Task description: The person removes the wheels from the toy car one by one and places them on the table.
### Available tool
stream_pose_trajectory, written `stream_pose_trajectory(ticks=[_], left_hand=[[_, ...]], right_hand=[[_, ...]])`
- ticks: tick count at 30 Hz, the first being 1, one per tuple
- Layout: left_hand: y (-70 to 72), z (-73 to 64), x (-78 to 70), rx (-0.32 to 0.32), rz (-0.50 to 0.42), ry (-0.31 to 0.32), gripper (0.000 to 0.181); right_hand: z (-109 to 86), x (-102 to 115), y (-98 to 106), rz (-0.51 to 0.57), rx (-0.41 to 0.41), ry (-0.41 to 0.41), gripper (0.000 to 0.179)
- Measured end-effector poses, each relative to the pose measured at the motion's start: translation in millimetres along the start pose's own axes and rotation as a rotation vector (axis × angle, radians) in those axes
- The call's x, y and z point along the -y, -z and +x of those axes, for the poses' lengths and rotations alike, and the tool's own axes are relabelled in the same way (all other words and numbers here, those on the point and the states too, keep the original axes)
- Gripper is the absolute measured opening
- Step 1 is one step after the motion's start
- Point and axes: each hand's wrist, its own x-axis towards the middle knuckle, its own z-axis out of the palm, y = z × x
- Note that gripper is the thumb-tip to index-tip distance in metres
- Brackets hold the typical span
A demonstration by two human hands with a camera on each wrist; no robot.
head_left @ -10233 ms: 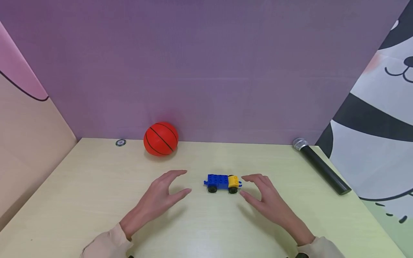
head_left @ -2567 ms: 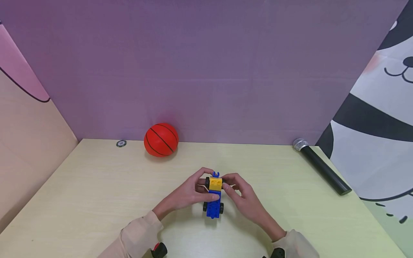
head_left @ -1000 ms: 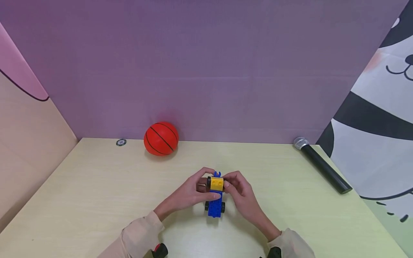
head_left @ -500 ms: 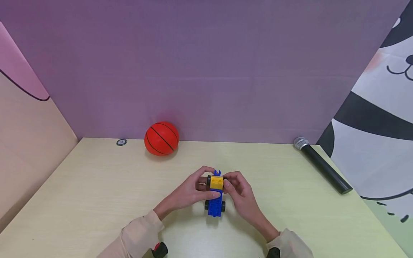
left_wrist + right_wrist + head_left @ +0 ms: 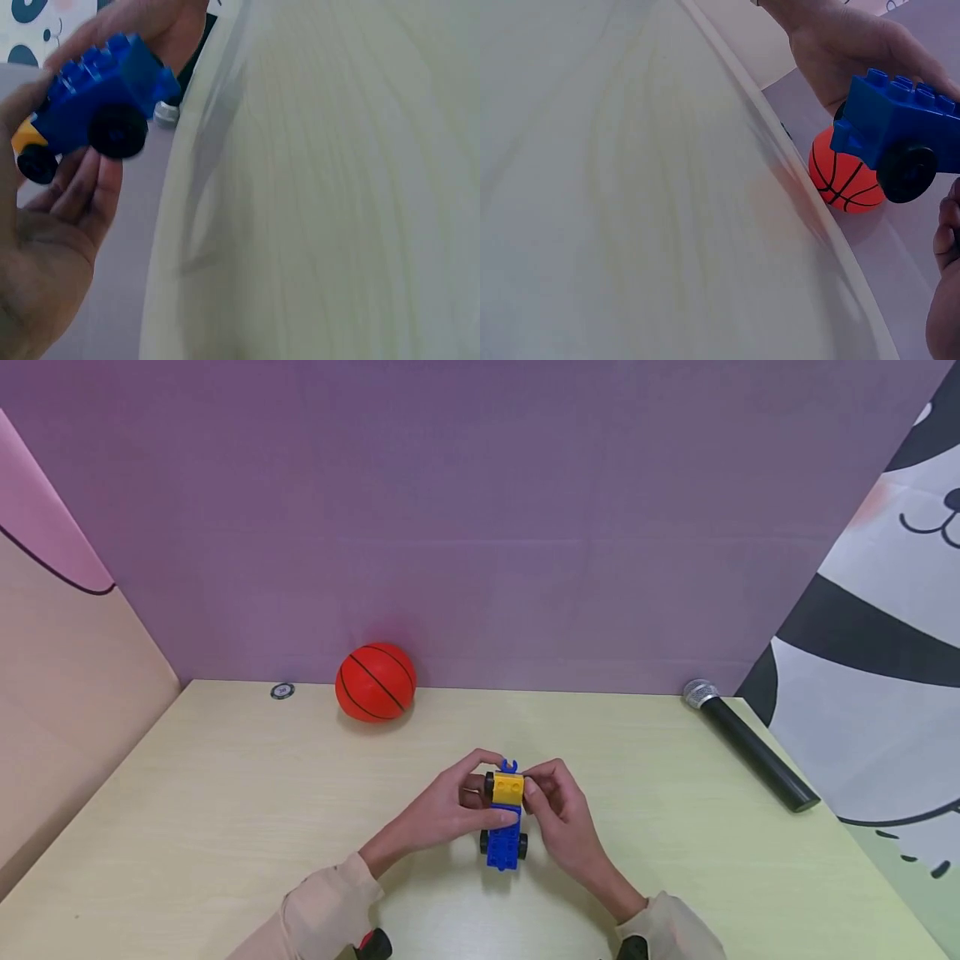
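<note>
A toy car (image 5: 502, 852) of blue building blocks has a yellow front block (image 5: 508, 789) and black wheels. It is held above the tabletop, yellow end pointing away from me. My left hand (image 5: 438, 810) grips it from the left, thumb across the blue top. On the other side, my right hand (image 5: 562, 818) pinches the front right wheel, which its fingers mostly cover. In the left wrist view the blue rear of the car (image 5: 94, 101) shows a hitch and studs. The right wrist view shows the car (image 5: 900, 124) raised, with a rear wheel (image 5: 907, 172) in plain sight.
A red ball with black basketball lines (image 5: 375, 683) sits at the back of the table (image 5: 225, 793). Left of it lies a small round chip (image 5: 282, 691). A black microphone (image 5: 750, 747) with a silver head lies along the right edge. A purple wall (image 5: 480, 527) rises behind.
Ten seconds ago the car stood sideways on the table between my two open hands. Since then both hands have taken it, lifted it and turned it. Lately it has shifted slightly right.
</note>
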Motion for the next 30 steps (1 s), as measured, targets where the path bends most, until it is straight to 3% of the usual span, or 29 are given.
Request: stream_pose_trajectory(ticks=[10, 16, 23, 30], left_hand=[[-1.1, -0.9, -3.4, -0.012, 0.046, -0.011, 0.054], [-1.3, -1.7, -3.9, 0.001, 0.026, -0.009, 0.054], [-2.4, -2.0, -8.9, -0.005, -0.019, -0.035, 0.055], [-0.9, -2.4, -10.7, -0.011, -0.045, -0.037, 0.055]], right_hand=[[-1.2, -2.5, -0.2, -0.011, -0.007, 0.049, 0.01], [-1.0, 1.0, 0.0, -0.015, -0.004, 0.073, 0.01], [-1.1, 6.8, -2.2, 0.026, -0.065, 0.046, 0.013], [-1.1, 4.6, -1.0, 0.073, -0.031, 0.042, 0.017]])
